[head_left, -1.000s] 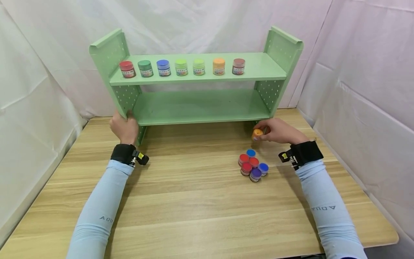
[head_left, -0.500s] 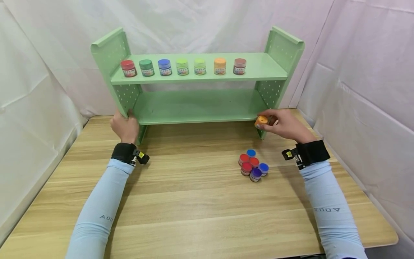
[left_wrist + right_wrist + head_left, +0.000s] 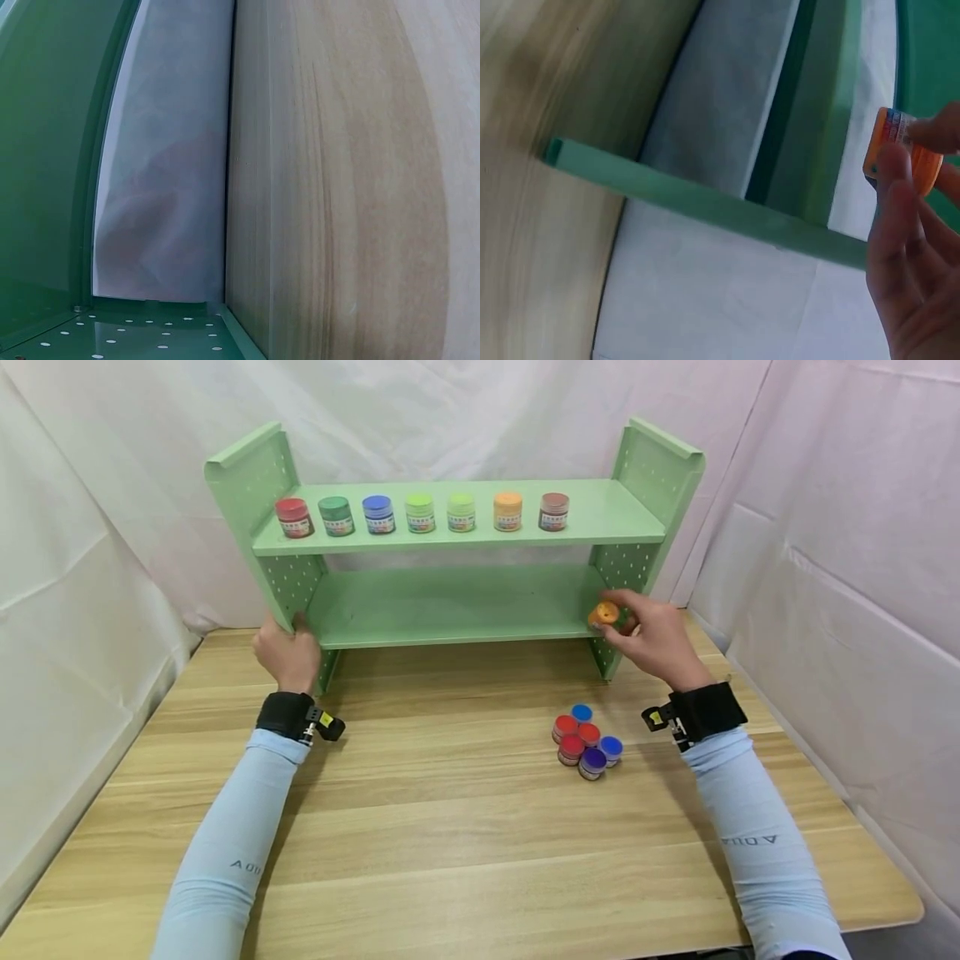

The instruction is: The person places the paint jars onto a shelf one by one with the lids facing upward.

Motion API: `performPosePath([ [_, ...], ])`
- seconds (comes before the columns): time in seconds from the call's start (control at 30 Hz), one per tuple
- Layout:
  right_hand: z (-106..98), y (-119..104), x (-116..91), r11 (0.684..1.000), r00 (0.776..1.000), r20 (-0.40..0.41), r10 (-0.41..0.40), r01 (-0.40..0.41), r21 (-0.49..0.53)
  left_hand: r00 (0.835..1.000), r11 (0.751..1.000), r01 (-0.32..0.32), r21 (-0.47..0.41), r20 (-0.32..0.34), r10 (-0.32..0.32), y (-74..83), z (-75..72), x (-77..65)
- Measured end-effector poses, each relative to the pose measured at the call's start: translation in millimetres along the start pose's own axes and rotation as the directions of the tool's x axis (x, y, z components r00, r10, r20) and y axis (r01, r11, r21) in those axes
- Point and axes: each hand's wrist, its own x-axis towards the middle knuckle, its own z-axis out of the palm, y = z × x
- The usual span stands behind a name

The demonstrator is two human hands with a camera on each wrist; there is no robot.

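An orange paint jar (image 3: 602,614), its lid tipped toward the head camera, is pinched between the thumb and fingers of my right hand (image 3: 656,639). In the right wrist view the same orange jar (image 3: 885,139) shows its label, partly covered by fingers. The jar is in front of the right end of the green shelf's (image 3: 457,606) lower board. My left hand (image 3: 288,656) grips the shelf's left side panel low down, its fingers partly hidden behind the panel. Along the upper board stands a spaced row of paint jars, among them a brown jar (image 3: 553,512) at the right end.
On the wooden table (image 3: 420,827), a cluster of several red and blue jars, including a dark blue jar (image 3: 592,763), stands to the right, in front of the shelf. White cloth (image 3: 840,568) hangs at the back and both sides.
My right hand has lifted the orange jar from near the table, below the lower board, up to that board's height. My left hand keeps its grip on the shelf.
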Motion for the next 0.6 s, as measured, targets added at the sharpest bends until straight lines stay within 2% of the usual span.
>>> performPosePath([
  [0.1,6,-1,0,1.000,0.999,-0.036,0.020,-0.020,-0.012,1.000,1.000,-0.003,-0.005,0.000,0.003,0.7,-0.4,-0.9],
  [0.6,28,-7,9,0.991,0.992,-0.110,0.067,-0.079,-0.108,1.000,1.000,0.007,-0.003,-0.011,-0.007,0.4,-0.7,-0.3],
])
